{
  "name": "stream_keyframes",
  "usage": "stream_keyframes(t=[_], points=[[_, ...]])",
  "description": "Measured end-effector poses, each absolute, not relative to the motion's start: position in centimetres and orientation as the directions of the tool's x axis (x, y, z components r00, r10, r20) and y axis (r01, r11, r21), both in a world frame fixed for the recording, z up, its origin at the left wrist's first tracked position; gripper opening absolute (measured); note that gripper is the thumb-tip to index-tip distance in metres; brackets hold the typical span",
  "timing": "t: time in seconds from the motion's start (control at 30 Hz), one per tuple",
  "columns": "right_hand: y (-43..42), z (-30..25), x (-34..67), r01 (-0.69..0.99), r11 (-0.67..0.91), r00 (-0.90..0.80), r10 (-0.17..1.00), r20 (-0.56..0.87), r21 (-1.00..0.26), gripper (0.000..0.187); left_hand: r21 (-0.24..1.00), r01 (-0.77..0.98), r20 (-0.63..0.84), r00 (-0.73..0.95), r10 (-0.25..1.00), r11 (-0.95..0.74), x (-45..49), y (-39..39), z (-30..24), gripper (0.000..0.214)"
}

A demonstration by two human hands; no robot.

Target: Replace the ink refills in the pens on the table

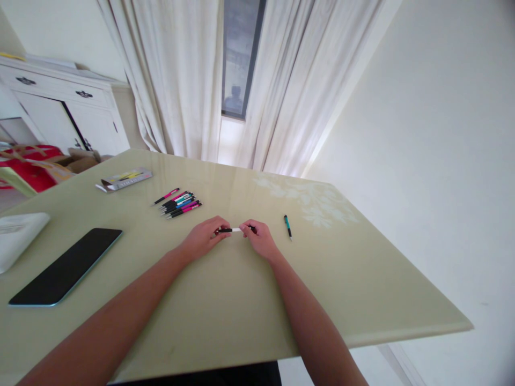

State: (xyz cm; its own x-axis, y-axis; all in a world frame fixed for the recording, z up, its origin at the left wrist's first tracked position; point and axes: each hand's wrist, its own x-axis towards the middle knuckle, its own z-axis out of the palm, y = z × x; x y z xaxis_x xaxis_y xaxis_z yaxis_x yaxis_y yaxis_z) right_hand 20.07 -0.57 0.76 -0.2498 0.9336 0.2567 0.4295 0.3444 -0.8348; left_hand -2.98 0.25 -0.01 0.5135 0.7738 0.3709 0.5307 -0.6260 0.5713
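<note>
Ballpoint pen pile toward tabletop's far-left corner. Left hand pinches black end of white-and-black pen, well in from near edge; right hand pinches its other end. Teal-and-black pen lies right of that. From here: best pinch lightly, pen level, forearms steady.

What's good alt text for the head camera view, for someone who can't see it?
A person's left hand and right hand hold a black-and-white pen between them at a pale green table. Farther left lie a cluster of colorful pens, an opened box and a dark flat device; a lone teal-and-black pen lies to the right.
</note>
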Motion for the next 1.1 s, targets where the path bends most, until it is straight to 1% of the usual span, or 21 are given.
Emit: stream_keyframes(t=[0.13,0.23,0.37,0.47,0.6,0.7,0.83,0.97,1.03,1.1], points=[[-0.55,0.71,20.01,0.417,0.342,-0.252,0.934,0.254,-0.842,0.029,0.538,0.546,0.355,0.544,0.761,-0.642,-2.95,0.27,-0.07,0.037],[-0.50,0.66,19.98,0.418,0.343,-0.252,0.934,0.255,-0.841,0.029,0.546,0.545,0.348,0.544,0.764,-0.637,-2.92,0.25,-0.09,0.032],[-0.46,0.62,19.96,0.419,0.341,-0.252,0.934,0.253,-0.841,0.028,0.532,0.545,0.353,0.553,0.755,-0.648,-2.88,0.25,-0.12,0.036],[-0.49,0.61,19.95,0.420,0.336,-0.249,0.936,0.249,-0.843,0.029,0.546,0.535,0.368,0.538,0.758,-0.644,-2.87,0.22,-0.06,0.031],[-0.54,0.60,19.92,0.418,0.349,-0.260,0.931,0.258,-0.839,0.029,0.524,0.545,0.359,0.555,0.750,-0.654,-2.89,0.23,-0.04,0.035],[-0.56,0.56,19.88,0.429,0.352,-0.262,0.930,0.259,-0.832,0.026,0.539,0.533,0.357,0.557,0.750,-0.652,-2.88,0.32,-0.16,0.030],[-0.56,0.51,19.85,0.444,0.344,-0.260,0.933,0.249,-0.827,0.025,0.484,0.572,0.323,0.587,0.742,-0.663,-2.83,0.42,-0.28,0.033],[-0.54,0.48,19.91,0.418,0.348,-0.248,0.932,0.263,-0.839,0.027,0.520,0.559,0.342,0.556,0.757,-0.646,-2.86,0.33,-0.17,0.028],[-0.51,0.45,19.94,0.401,0.342,-0.262,0.932,0.251,-0.850,0.029,0.511,0.549,0.357,0.564,0.745,-0.661,-2.90,0.29,-0.11,0.030],[-0.45,0.39,19.96,0.384,0.339,-0.281,0.929,0.241,-0.859,0.028,0.487,0.562,0.360,0.569,0.739,-0.669,-2.94,0.28,-0.08,0.036]])
